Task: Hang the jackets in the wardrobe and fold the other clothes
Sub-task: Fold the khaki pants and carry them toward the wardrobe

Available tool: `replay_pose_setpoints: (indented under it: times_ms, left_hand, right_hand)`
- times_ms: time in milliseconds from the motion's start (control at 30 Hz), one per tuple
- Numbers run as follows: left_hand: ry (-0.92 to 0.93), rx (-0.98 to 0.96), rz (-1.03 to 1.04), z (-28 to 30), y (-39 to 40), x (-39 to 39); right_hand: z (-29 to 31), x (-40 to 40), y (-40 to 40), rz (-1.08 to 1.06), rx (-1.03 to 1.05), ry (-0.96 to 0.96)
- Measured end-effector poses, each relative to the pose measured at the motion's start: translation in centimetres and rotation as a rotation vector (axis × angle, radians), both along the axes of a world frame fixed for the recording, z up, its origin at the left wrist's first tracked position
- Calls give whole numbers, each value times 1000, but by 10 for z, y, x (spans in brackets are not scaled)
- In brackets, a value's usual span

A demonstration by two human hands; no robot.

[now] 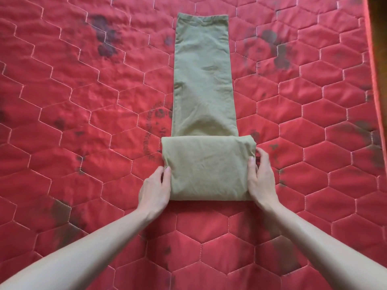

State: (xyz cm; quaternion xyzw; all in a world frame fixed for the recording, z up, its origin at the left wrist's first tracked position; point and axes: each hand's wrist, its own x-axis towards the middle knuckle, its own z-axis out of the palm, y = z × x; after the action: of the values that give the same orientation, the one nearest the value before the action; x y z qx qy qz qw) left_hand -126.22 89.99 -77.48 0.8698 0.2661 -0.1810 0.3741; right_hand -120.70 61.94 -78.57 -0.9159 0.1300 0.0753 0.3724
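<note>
quick count: one olive garment, partly folded, on one red quilt. two hands on it, left hand at garment's left edge, right hand at right edge.

This looks like a bedroom in a home. A red quilted bedspread with stitched hexagons and faded dark printed patterns fills almost the whole view, spread flat like a made bed. Its bound edge runs down the far right, beside a dark strip.
</note>
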Motion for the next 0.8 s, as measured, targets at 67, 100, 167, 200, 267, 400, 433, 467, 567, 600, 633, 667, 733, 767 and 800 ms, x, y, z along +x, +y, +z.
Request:
replay_pose_setpoints:
  times_ms: [67,100,167,200,267,400,433,467,567,600,633,667,733,767,800]
  left_hand:
    - [-111,164,-41,4,-4,-3]
    - [-228,263,-117,5,-5,-2]
    - [-488,395,-430,1,-2,5]
    - [-568,434,-619,-3,-3,11]
    - [-585,473,-852,-15,-12,22]
    - [-435,491,-837,-39,-29,35]
    - [-419,496,-830,-44,-29,36]
    - [-407,498,-832,-49,-28,36]
    - [-398,504,-837,-54,-28,39]
    - [-386,495,-847,-51,-29,40]
    - [-384,480,-864,-48,-28,41]
    - [-398,467,-889,-47,-23,42]
    - [-442,442,-1000,-43,-6,46]
    - [-485,443,-1069,-42,7,49]
    - [-530,450,-1133,-42,21,49]
  right_hand:
    - [-1,0,-1,104,-219,-232]
    - [-2,2,-2,210,-306,-340]
    - [-1,7,2,451,-366,-436]
    - [-2,9,7,543,-381,-434]
    - [-9,10,20,633,-420,-369]
    - [-27,10,39,566,-455,-214]
    - [-31,11,40,551,-448,-201]
    - [-33,12,40,552,-441,-193]
    - [-38,16,39,583,-435,-179]
    - [-36,17,38,604,-437,-168]
    - [-35,17,35,632,-430,-157]
    - [-33,18,30,672,-415,-155]
    - [-30,24,14,783,-386,-167]
    - [-29,28,2,850,-389,-191]
    - [-28,32,-10,918,-403,-216]
